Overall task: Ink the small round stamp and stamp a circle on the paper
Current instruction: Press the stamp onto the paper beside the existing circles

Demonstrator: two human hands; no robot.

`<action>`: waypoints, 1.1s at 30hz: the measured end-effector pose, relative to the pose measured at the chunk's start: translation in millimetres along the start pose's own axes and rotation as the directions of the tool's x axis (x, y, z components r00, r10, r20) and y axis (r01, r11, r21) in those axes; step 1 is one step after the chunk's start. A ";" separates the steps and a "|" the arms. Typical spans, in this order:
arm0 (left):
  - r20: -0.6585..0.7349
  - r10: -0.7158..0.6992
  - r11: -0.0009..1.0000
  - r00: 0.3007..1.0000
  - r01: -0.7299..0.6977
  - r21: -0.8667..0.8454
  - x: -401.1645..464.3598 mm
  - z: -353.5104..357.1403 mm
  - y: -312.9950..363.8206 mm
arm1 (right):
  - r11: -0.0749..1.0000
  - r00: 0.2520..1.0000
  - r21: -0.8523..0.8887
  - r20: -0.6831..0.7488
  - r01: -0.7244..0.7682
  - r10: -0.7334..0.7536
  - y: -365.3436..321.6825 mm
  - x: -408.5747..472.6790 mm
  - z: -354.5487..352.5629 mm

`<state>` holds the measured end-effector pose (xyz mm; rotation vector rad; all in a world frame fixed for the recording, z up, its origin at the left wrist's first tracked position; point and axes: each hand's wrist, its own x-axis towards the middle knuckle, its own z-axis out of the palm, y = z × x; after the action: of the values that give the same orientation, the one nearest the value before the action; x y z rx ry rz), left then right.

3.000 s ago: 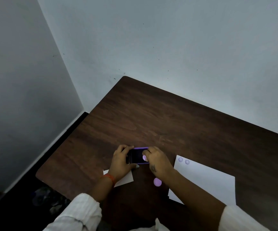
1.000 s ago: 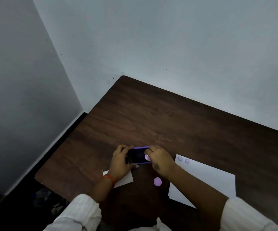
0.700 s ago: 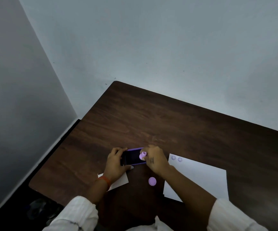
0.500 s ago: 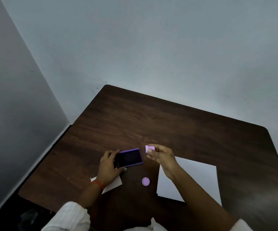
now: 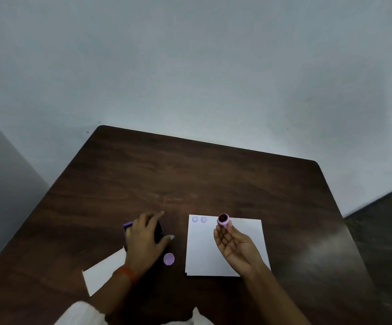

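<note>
Right hand (image 5: 235,247) is palm-up over the paper (image 5: 202,254), fingers (image 5: 231,229) clamped on the small round stamp (image 5: 223,219). Dark inked face is up, above the paper's far edge, beside two printed circles (image 5: 195,219). Left hand (image 5: 143,240) grips the ink pad (image 5: 158,231) on the table (image 5: 190,179). Purple cap (image 5: 168,258) lies just beside it.

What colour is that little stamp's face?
Small round stamp: dark inked face, lilac body; head view.
</note>
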<state>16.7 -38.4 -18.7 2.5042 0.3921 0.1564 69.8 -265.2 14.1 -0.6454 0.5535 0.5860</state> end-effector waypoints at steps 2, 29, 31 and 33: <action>0.076 0.100 0.995 0.992 -0.099 -0.006 6.3 11.7 15.4 | 1.000 1.000 -0.002 -0.010 0.013 -0.013 -1.3 1.3 -4.7; 0.350 0.284 0.927 0.893 -0.349 0.136 40.6 64.3 13.4 | -0.499 0.771 -0.842 0.452 0.204 -0.448 1.2 58.4 -0.6; 0.359 0.279 0.928 0.891 -0.346 0.139 40.5 63.5 13.3 | -0.528 0.795 -0.833 0.430 0.166 -0.428 1.5 59.8 0.8; 0.362 0.275 0.931 0.891 -0.340 0.129 40.1 62.4 14.3 | -0.546 0.810 -0.825 0.416 0.145 -0.414 1.4 60.3 2.3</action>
<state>70.6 -70.7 -60.6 2.7001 -0.1451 -0.1984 112.0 -243.2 -23.1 -2.6791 -0.3569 0.1852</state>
